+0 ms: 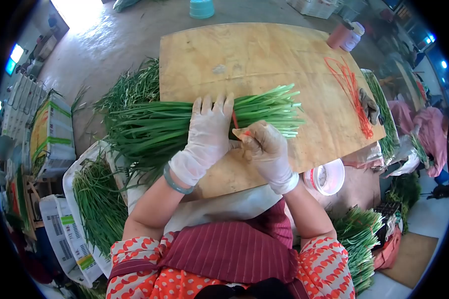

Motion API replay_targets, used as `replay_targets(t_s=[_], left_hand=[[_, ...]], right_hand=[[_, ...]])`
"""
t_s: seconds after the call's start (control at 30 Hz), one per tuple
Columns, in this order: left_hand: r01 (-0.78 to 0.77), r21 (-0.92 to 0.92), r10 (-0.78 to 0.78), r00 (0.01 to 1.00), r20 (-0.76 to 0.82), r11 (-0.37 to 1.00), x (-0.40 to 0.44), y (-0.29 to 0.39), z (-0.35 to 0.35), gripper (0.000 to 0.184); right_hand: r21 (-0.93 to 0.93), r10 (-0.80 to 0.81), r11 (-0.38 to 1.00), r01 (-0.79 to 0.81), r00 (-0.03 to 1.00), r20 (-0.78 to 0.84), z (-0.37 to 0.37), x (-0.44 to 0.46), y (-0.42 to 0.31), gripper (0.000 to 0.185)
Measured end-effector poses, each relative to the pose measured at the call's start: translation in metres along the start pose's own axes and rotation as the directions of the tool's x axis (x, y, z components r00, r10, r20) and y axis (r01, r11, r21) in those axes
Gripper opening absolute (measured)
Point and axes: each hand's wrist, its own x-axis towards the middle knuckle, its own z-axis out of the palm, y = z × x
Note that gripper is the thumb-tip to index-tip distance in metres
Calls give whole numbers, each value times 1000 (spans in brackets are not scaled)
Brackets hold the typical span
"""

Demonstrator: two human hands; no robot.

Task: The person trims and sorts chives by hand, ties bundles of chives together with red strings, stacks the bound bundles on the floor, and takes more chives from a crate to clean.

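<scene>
A thick bundle of garlic chives (149,127) lies across the wooden board, its dark leaves to the left and pale cut stems to the right. My left hand (212,132), in a whitish glove, grips the bundle around its middle, fingers stretched over the top. Just right of those fingers a red tie (235,119) runs over the stems. At the bundle's near side my gloved right hand (264,147) is closed in a pinch on the end of that tie. The tie's underside is hidden beneath the chives.
More red ties (351,94) lie on the wooden board (264,55) at right, beside a dark glove (369,107). Jars (340,36) stand at its far corner. Loose greens (100,189) fill a white crate at left; tied bundles (359,239) sit at lower right. A white bucket (329,178) stands below the board.
</scene>
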Motion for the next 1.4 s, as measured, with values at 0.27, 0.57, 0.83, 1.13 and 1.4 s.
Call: replay_targets(t_s=[0.27,0.57,0.83,1.13,1.4], left_hand=[[-14,-41,13,999,-38,999,-11,2,13,80],[-59,-8,58,992,-109,998,-11,-3,19,103],[-89,-921,-63,991,-121,379,-93,8,-5,52],[303,-375,3,781,624,-876,-78,-2,13,47],[-300,-951,-501,835,-228,-68,-12,-42,-68,66]], right_hand=[[-89,-41,995,55,987,153,12,67,-2,9],[-584,199,811,41,919,340,1,64,55,34],[-328,351,931,-160,643,680,7,117,42,53],[-441,334,888,133,475,814,14,100,-32,108],[240,-58,971,7,977,207,11,97,-39,90]])
